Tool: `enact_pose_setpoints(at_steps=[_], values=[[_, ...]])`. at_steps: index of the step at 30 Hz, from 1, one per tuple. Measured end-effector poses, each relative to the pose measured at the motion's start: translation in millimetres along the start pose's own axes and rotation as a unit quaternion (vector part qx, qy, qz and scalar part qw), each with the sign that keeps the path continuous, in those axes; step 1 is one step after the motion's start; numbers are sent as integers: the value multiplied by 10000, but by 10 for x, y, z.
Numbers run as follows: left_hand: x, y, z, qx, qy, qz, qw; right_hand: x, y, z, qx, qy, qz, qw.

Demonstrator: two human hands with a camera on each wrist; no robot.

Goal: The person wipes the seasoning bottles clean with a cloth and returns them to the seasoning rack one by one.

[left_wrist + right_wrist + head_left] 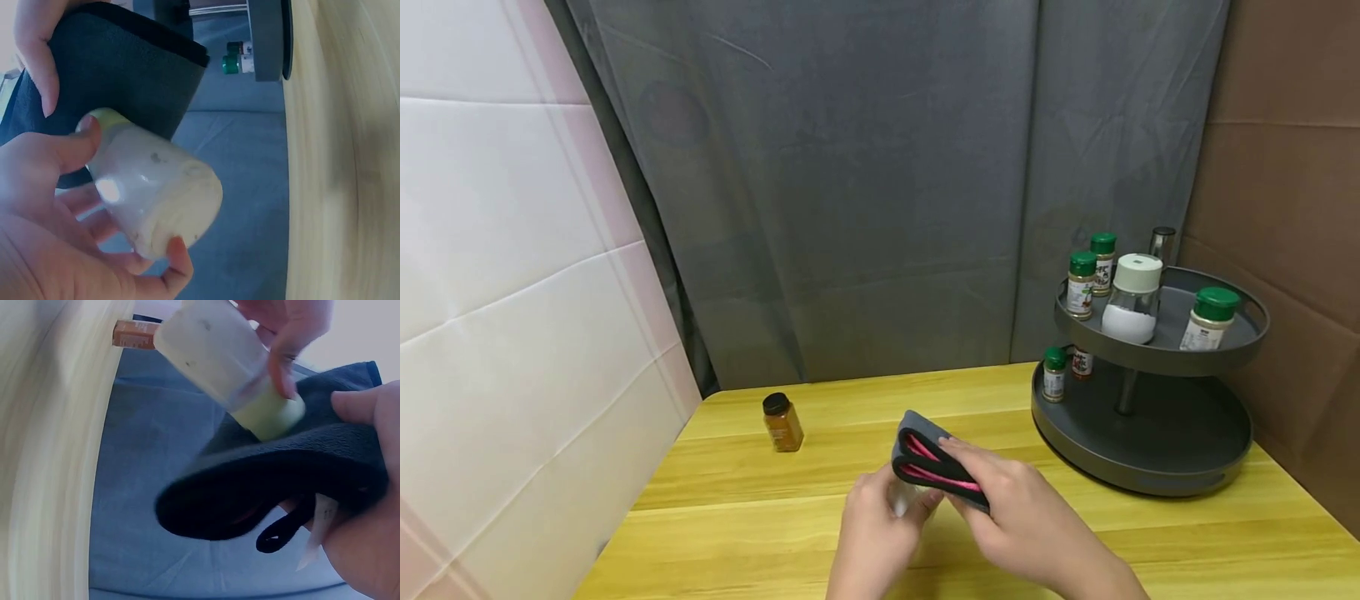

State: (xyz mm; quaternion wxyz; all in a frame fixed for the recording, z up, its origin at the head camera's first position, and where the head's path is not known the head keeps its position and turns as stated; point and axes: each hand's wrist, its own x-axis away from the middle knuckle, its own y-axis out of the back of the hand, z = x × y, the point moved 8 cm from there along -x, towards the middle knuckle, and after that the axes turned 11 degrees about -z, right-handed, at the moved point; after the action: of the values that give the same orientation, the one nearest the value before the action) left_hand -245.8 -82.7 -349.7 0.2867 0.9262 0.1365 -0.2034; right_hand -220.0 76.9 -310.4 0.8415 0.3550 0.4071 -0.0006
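My left hand (874,523) grips a translucent shaker jar (153,172) with whitish contents and a pale green lid (270,414). In the left wrist view the jar is tilted, its base toward the camera. My right hand (1026,510) holds a folded grey cloth (934,460) with black edging and pink inner layers. The cloth lies against or just beside the jar's lid; exact contact is unclear. A small loop and a white tag (322,526) hang from the cloth. In the head view the cloth and left hand hide most of the jar.
A dark two-tier turntable rack (1150,483) stands at the right, holding several green-capped spice bottles and a white-lidded salt jar (1131,304). A black-capped brown spice bottle (784,427) stands at the table's back left. Grey curtain (865,208) hangs behind the wooden table (722,533).
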Motion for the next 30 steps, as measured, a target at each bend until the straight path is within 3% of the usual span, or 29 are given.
enact_pose_setpoints(at_steps=[5,8,13,18,21,24,28,30], values=[[-31,37,62,-6,214,-140,9997,-11,-16,-2,110,-31,228,9997],[-33,40,34,6,-9,-129,9999,-17,-18,8,135,-5,260,9996],[6,-8,-28,330,-213,210,9990,-32,-32,-17,24,-208,224,9995],[29,-31,-1,439,94,198,9988,-17,-48,-32,-122,-165,179,9996],[30,-63,31,546,361,300,9974,-5,-27,-72,-537,-406,18,9977],[38,-98,50,769,656,471,9938,5,9,-216,-1181,-1409,-324,9824],[54,-118,50,1183,930,569,9870,93,39,-420,-1853,-2844,-958,9357],[58,-120,47,1348,1021,553,9840,141,24,-452,-2028,-3110,-1103,9219]])
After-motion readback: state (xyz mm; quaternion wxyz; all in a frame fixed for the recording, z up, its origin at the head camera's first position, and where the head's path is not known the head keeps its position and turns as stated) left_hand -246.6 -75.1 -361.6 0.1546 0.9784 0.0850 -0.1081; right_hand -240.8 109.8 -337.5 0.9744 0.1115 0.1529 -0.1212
